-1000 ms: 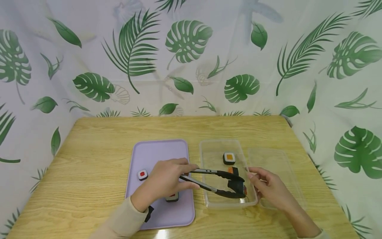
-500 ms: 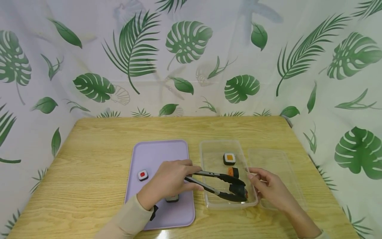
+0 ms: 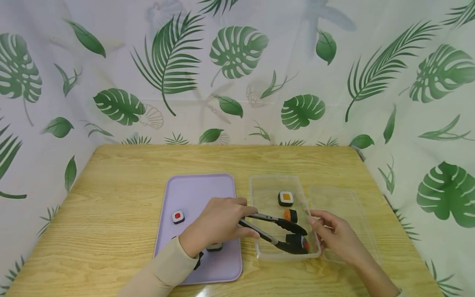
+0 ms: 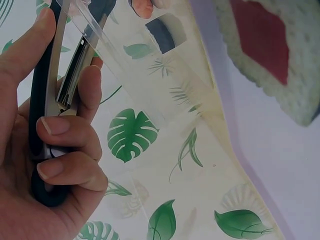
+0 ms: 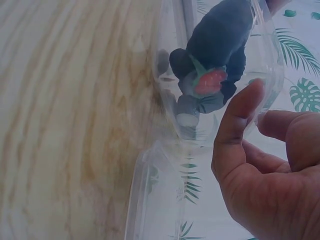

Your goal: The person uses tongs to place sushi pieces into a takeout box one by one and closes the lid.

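My left hand [image 3: 222, 220] grips black-and-silver tongs [image 3: 285, 224], its fingers curled round the handle in the left wrist view. The tong tips lie either side of a dark toy sushi roll [image 3: 295, 239] with a red end, low in a clear plastic container [image 3: 278, 256]. Whether the tips squeeze the roll is unclear. At the container's right wall, my right hand [image 3: 335, 233] pinches the side between thumb and fingers. An orange-centred roll [image 3: 285, 198] and an orange-topped piece [image 3: 290, 215] also sit in the container.
Left of the container, a lilac tray [image 3: 200, 185] holds a red-centred roll [image 3: 178, 216] and another roll [image 3: 214, 247], partly covered by my left arm. A clear lid [image 3: 356, 218] lies on the wooden table [image 3: 111, 206] at the right, partly behind my right hand.
My left hand and the tongs have shifted right and slightly nearer to me. The dark roll sits a little lower in view, with more of it exposed between the tips. My right hand stays put.
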Demonstrator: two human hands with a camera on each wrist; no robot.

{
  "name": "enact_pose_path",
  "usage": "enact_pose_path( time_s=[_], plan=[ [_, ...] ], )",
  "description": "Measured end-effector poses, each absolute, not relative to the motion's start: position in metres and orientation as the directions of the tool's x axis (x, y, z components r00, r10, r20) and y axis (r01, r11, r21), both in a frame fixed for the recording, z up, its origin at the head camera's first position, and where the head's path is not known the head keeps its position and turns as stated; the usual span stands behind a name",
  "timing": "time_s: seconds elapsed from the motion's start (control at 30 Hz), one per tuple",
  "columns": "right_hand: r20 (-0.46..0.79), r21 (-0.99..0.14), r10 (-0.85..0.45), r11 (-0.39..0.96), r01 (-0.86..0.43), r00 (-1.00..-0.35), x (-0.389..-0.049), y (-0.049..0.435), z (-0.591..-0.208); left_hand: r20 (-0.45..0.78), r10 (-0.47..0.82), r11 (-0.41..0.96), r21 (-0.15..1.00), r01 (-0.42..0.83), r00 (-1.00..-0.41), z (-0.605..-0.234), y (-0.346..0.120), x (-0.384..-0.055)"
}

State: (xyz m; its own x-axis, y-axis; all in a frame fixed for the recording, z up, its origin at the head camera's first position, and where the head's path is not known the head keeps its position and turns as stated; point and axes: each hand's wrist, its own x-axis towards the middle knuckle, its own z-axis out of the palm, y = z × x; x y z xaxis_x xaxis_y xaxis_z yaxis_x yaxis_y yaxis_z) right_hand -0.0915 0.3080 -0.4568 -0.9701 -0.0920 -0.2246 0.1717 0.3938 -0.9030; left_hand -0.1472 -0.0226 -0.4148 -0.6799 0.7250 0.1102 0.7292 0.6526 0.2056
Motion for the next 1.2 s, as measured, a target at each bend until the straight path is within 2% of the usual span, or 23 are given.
enact_pose_path(
  time_s=[0.33, 0.53, 0.9, 1.2],
  plan=[
    [-0.236, -0.909, -0.106, 0.377, 0.181, -0.966, -0.092, 0.308, -0.457, 0.066, 0.704, 0.674, 0.251, 0.695, -0.707, -0.414, -0.030, -0.145],
    [-0.232, -0.907, -0.104, 0.382, 0.177, -0.967, -0.092, 0.309, -0.459, 0.131, 0.674, 0.661, 0.332, 0.673, -0.727, -0.407, -0.046, -0.145],
    [-0.258, -0.898, -0.104, 0.393, 0.198, -0.961, -0.091, 0.310, -0.456, 0.344, 0.540, 0.678, 0.362, 0.639, -0.768, -0.395, -0.120, -0.145],
    [-0.245, -0.906, -0.126, 0.383, 0.181, -0.961, -0.092, 0.311, -0.456, 0.377, 0.393, 0.781, 0.344, 0.521, -0.839, -0.404, -0.189, -0.132]
  ],
)
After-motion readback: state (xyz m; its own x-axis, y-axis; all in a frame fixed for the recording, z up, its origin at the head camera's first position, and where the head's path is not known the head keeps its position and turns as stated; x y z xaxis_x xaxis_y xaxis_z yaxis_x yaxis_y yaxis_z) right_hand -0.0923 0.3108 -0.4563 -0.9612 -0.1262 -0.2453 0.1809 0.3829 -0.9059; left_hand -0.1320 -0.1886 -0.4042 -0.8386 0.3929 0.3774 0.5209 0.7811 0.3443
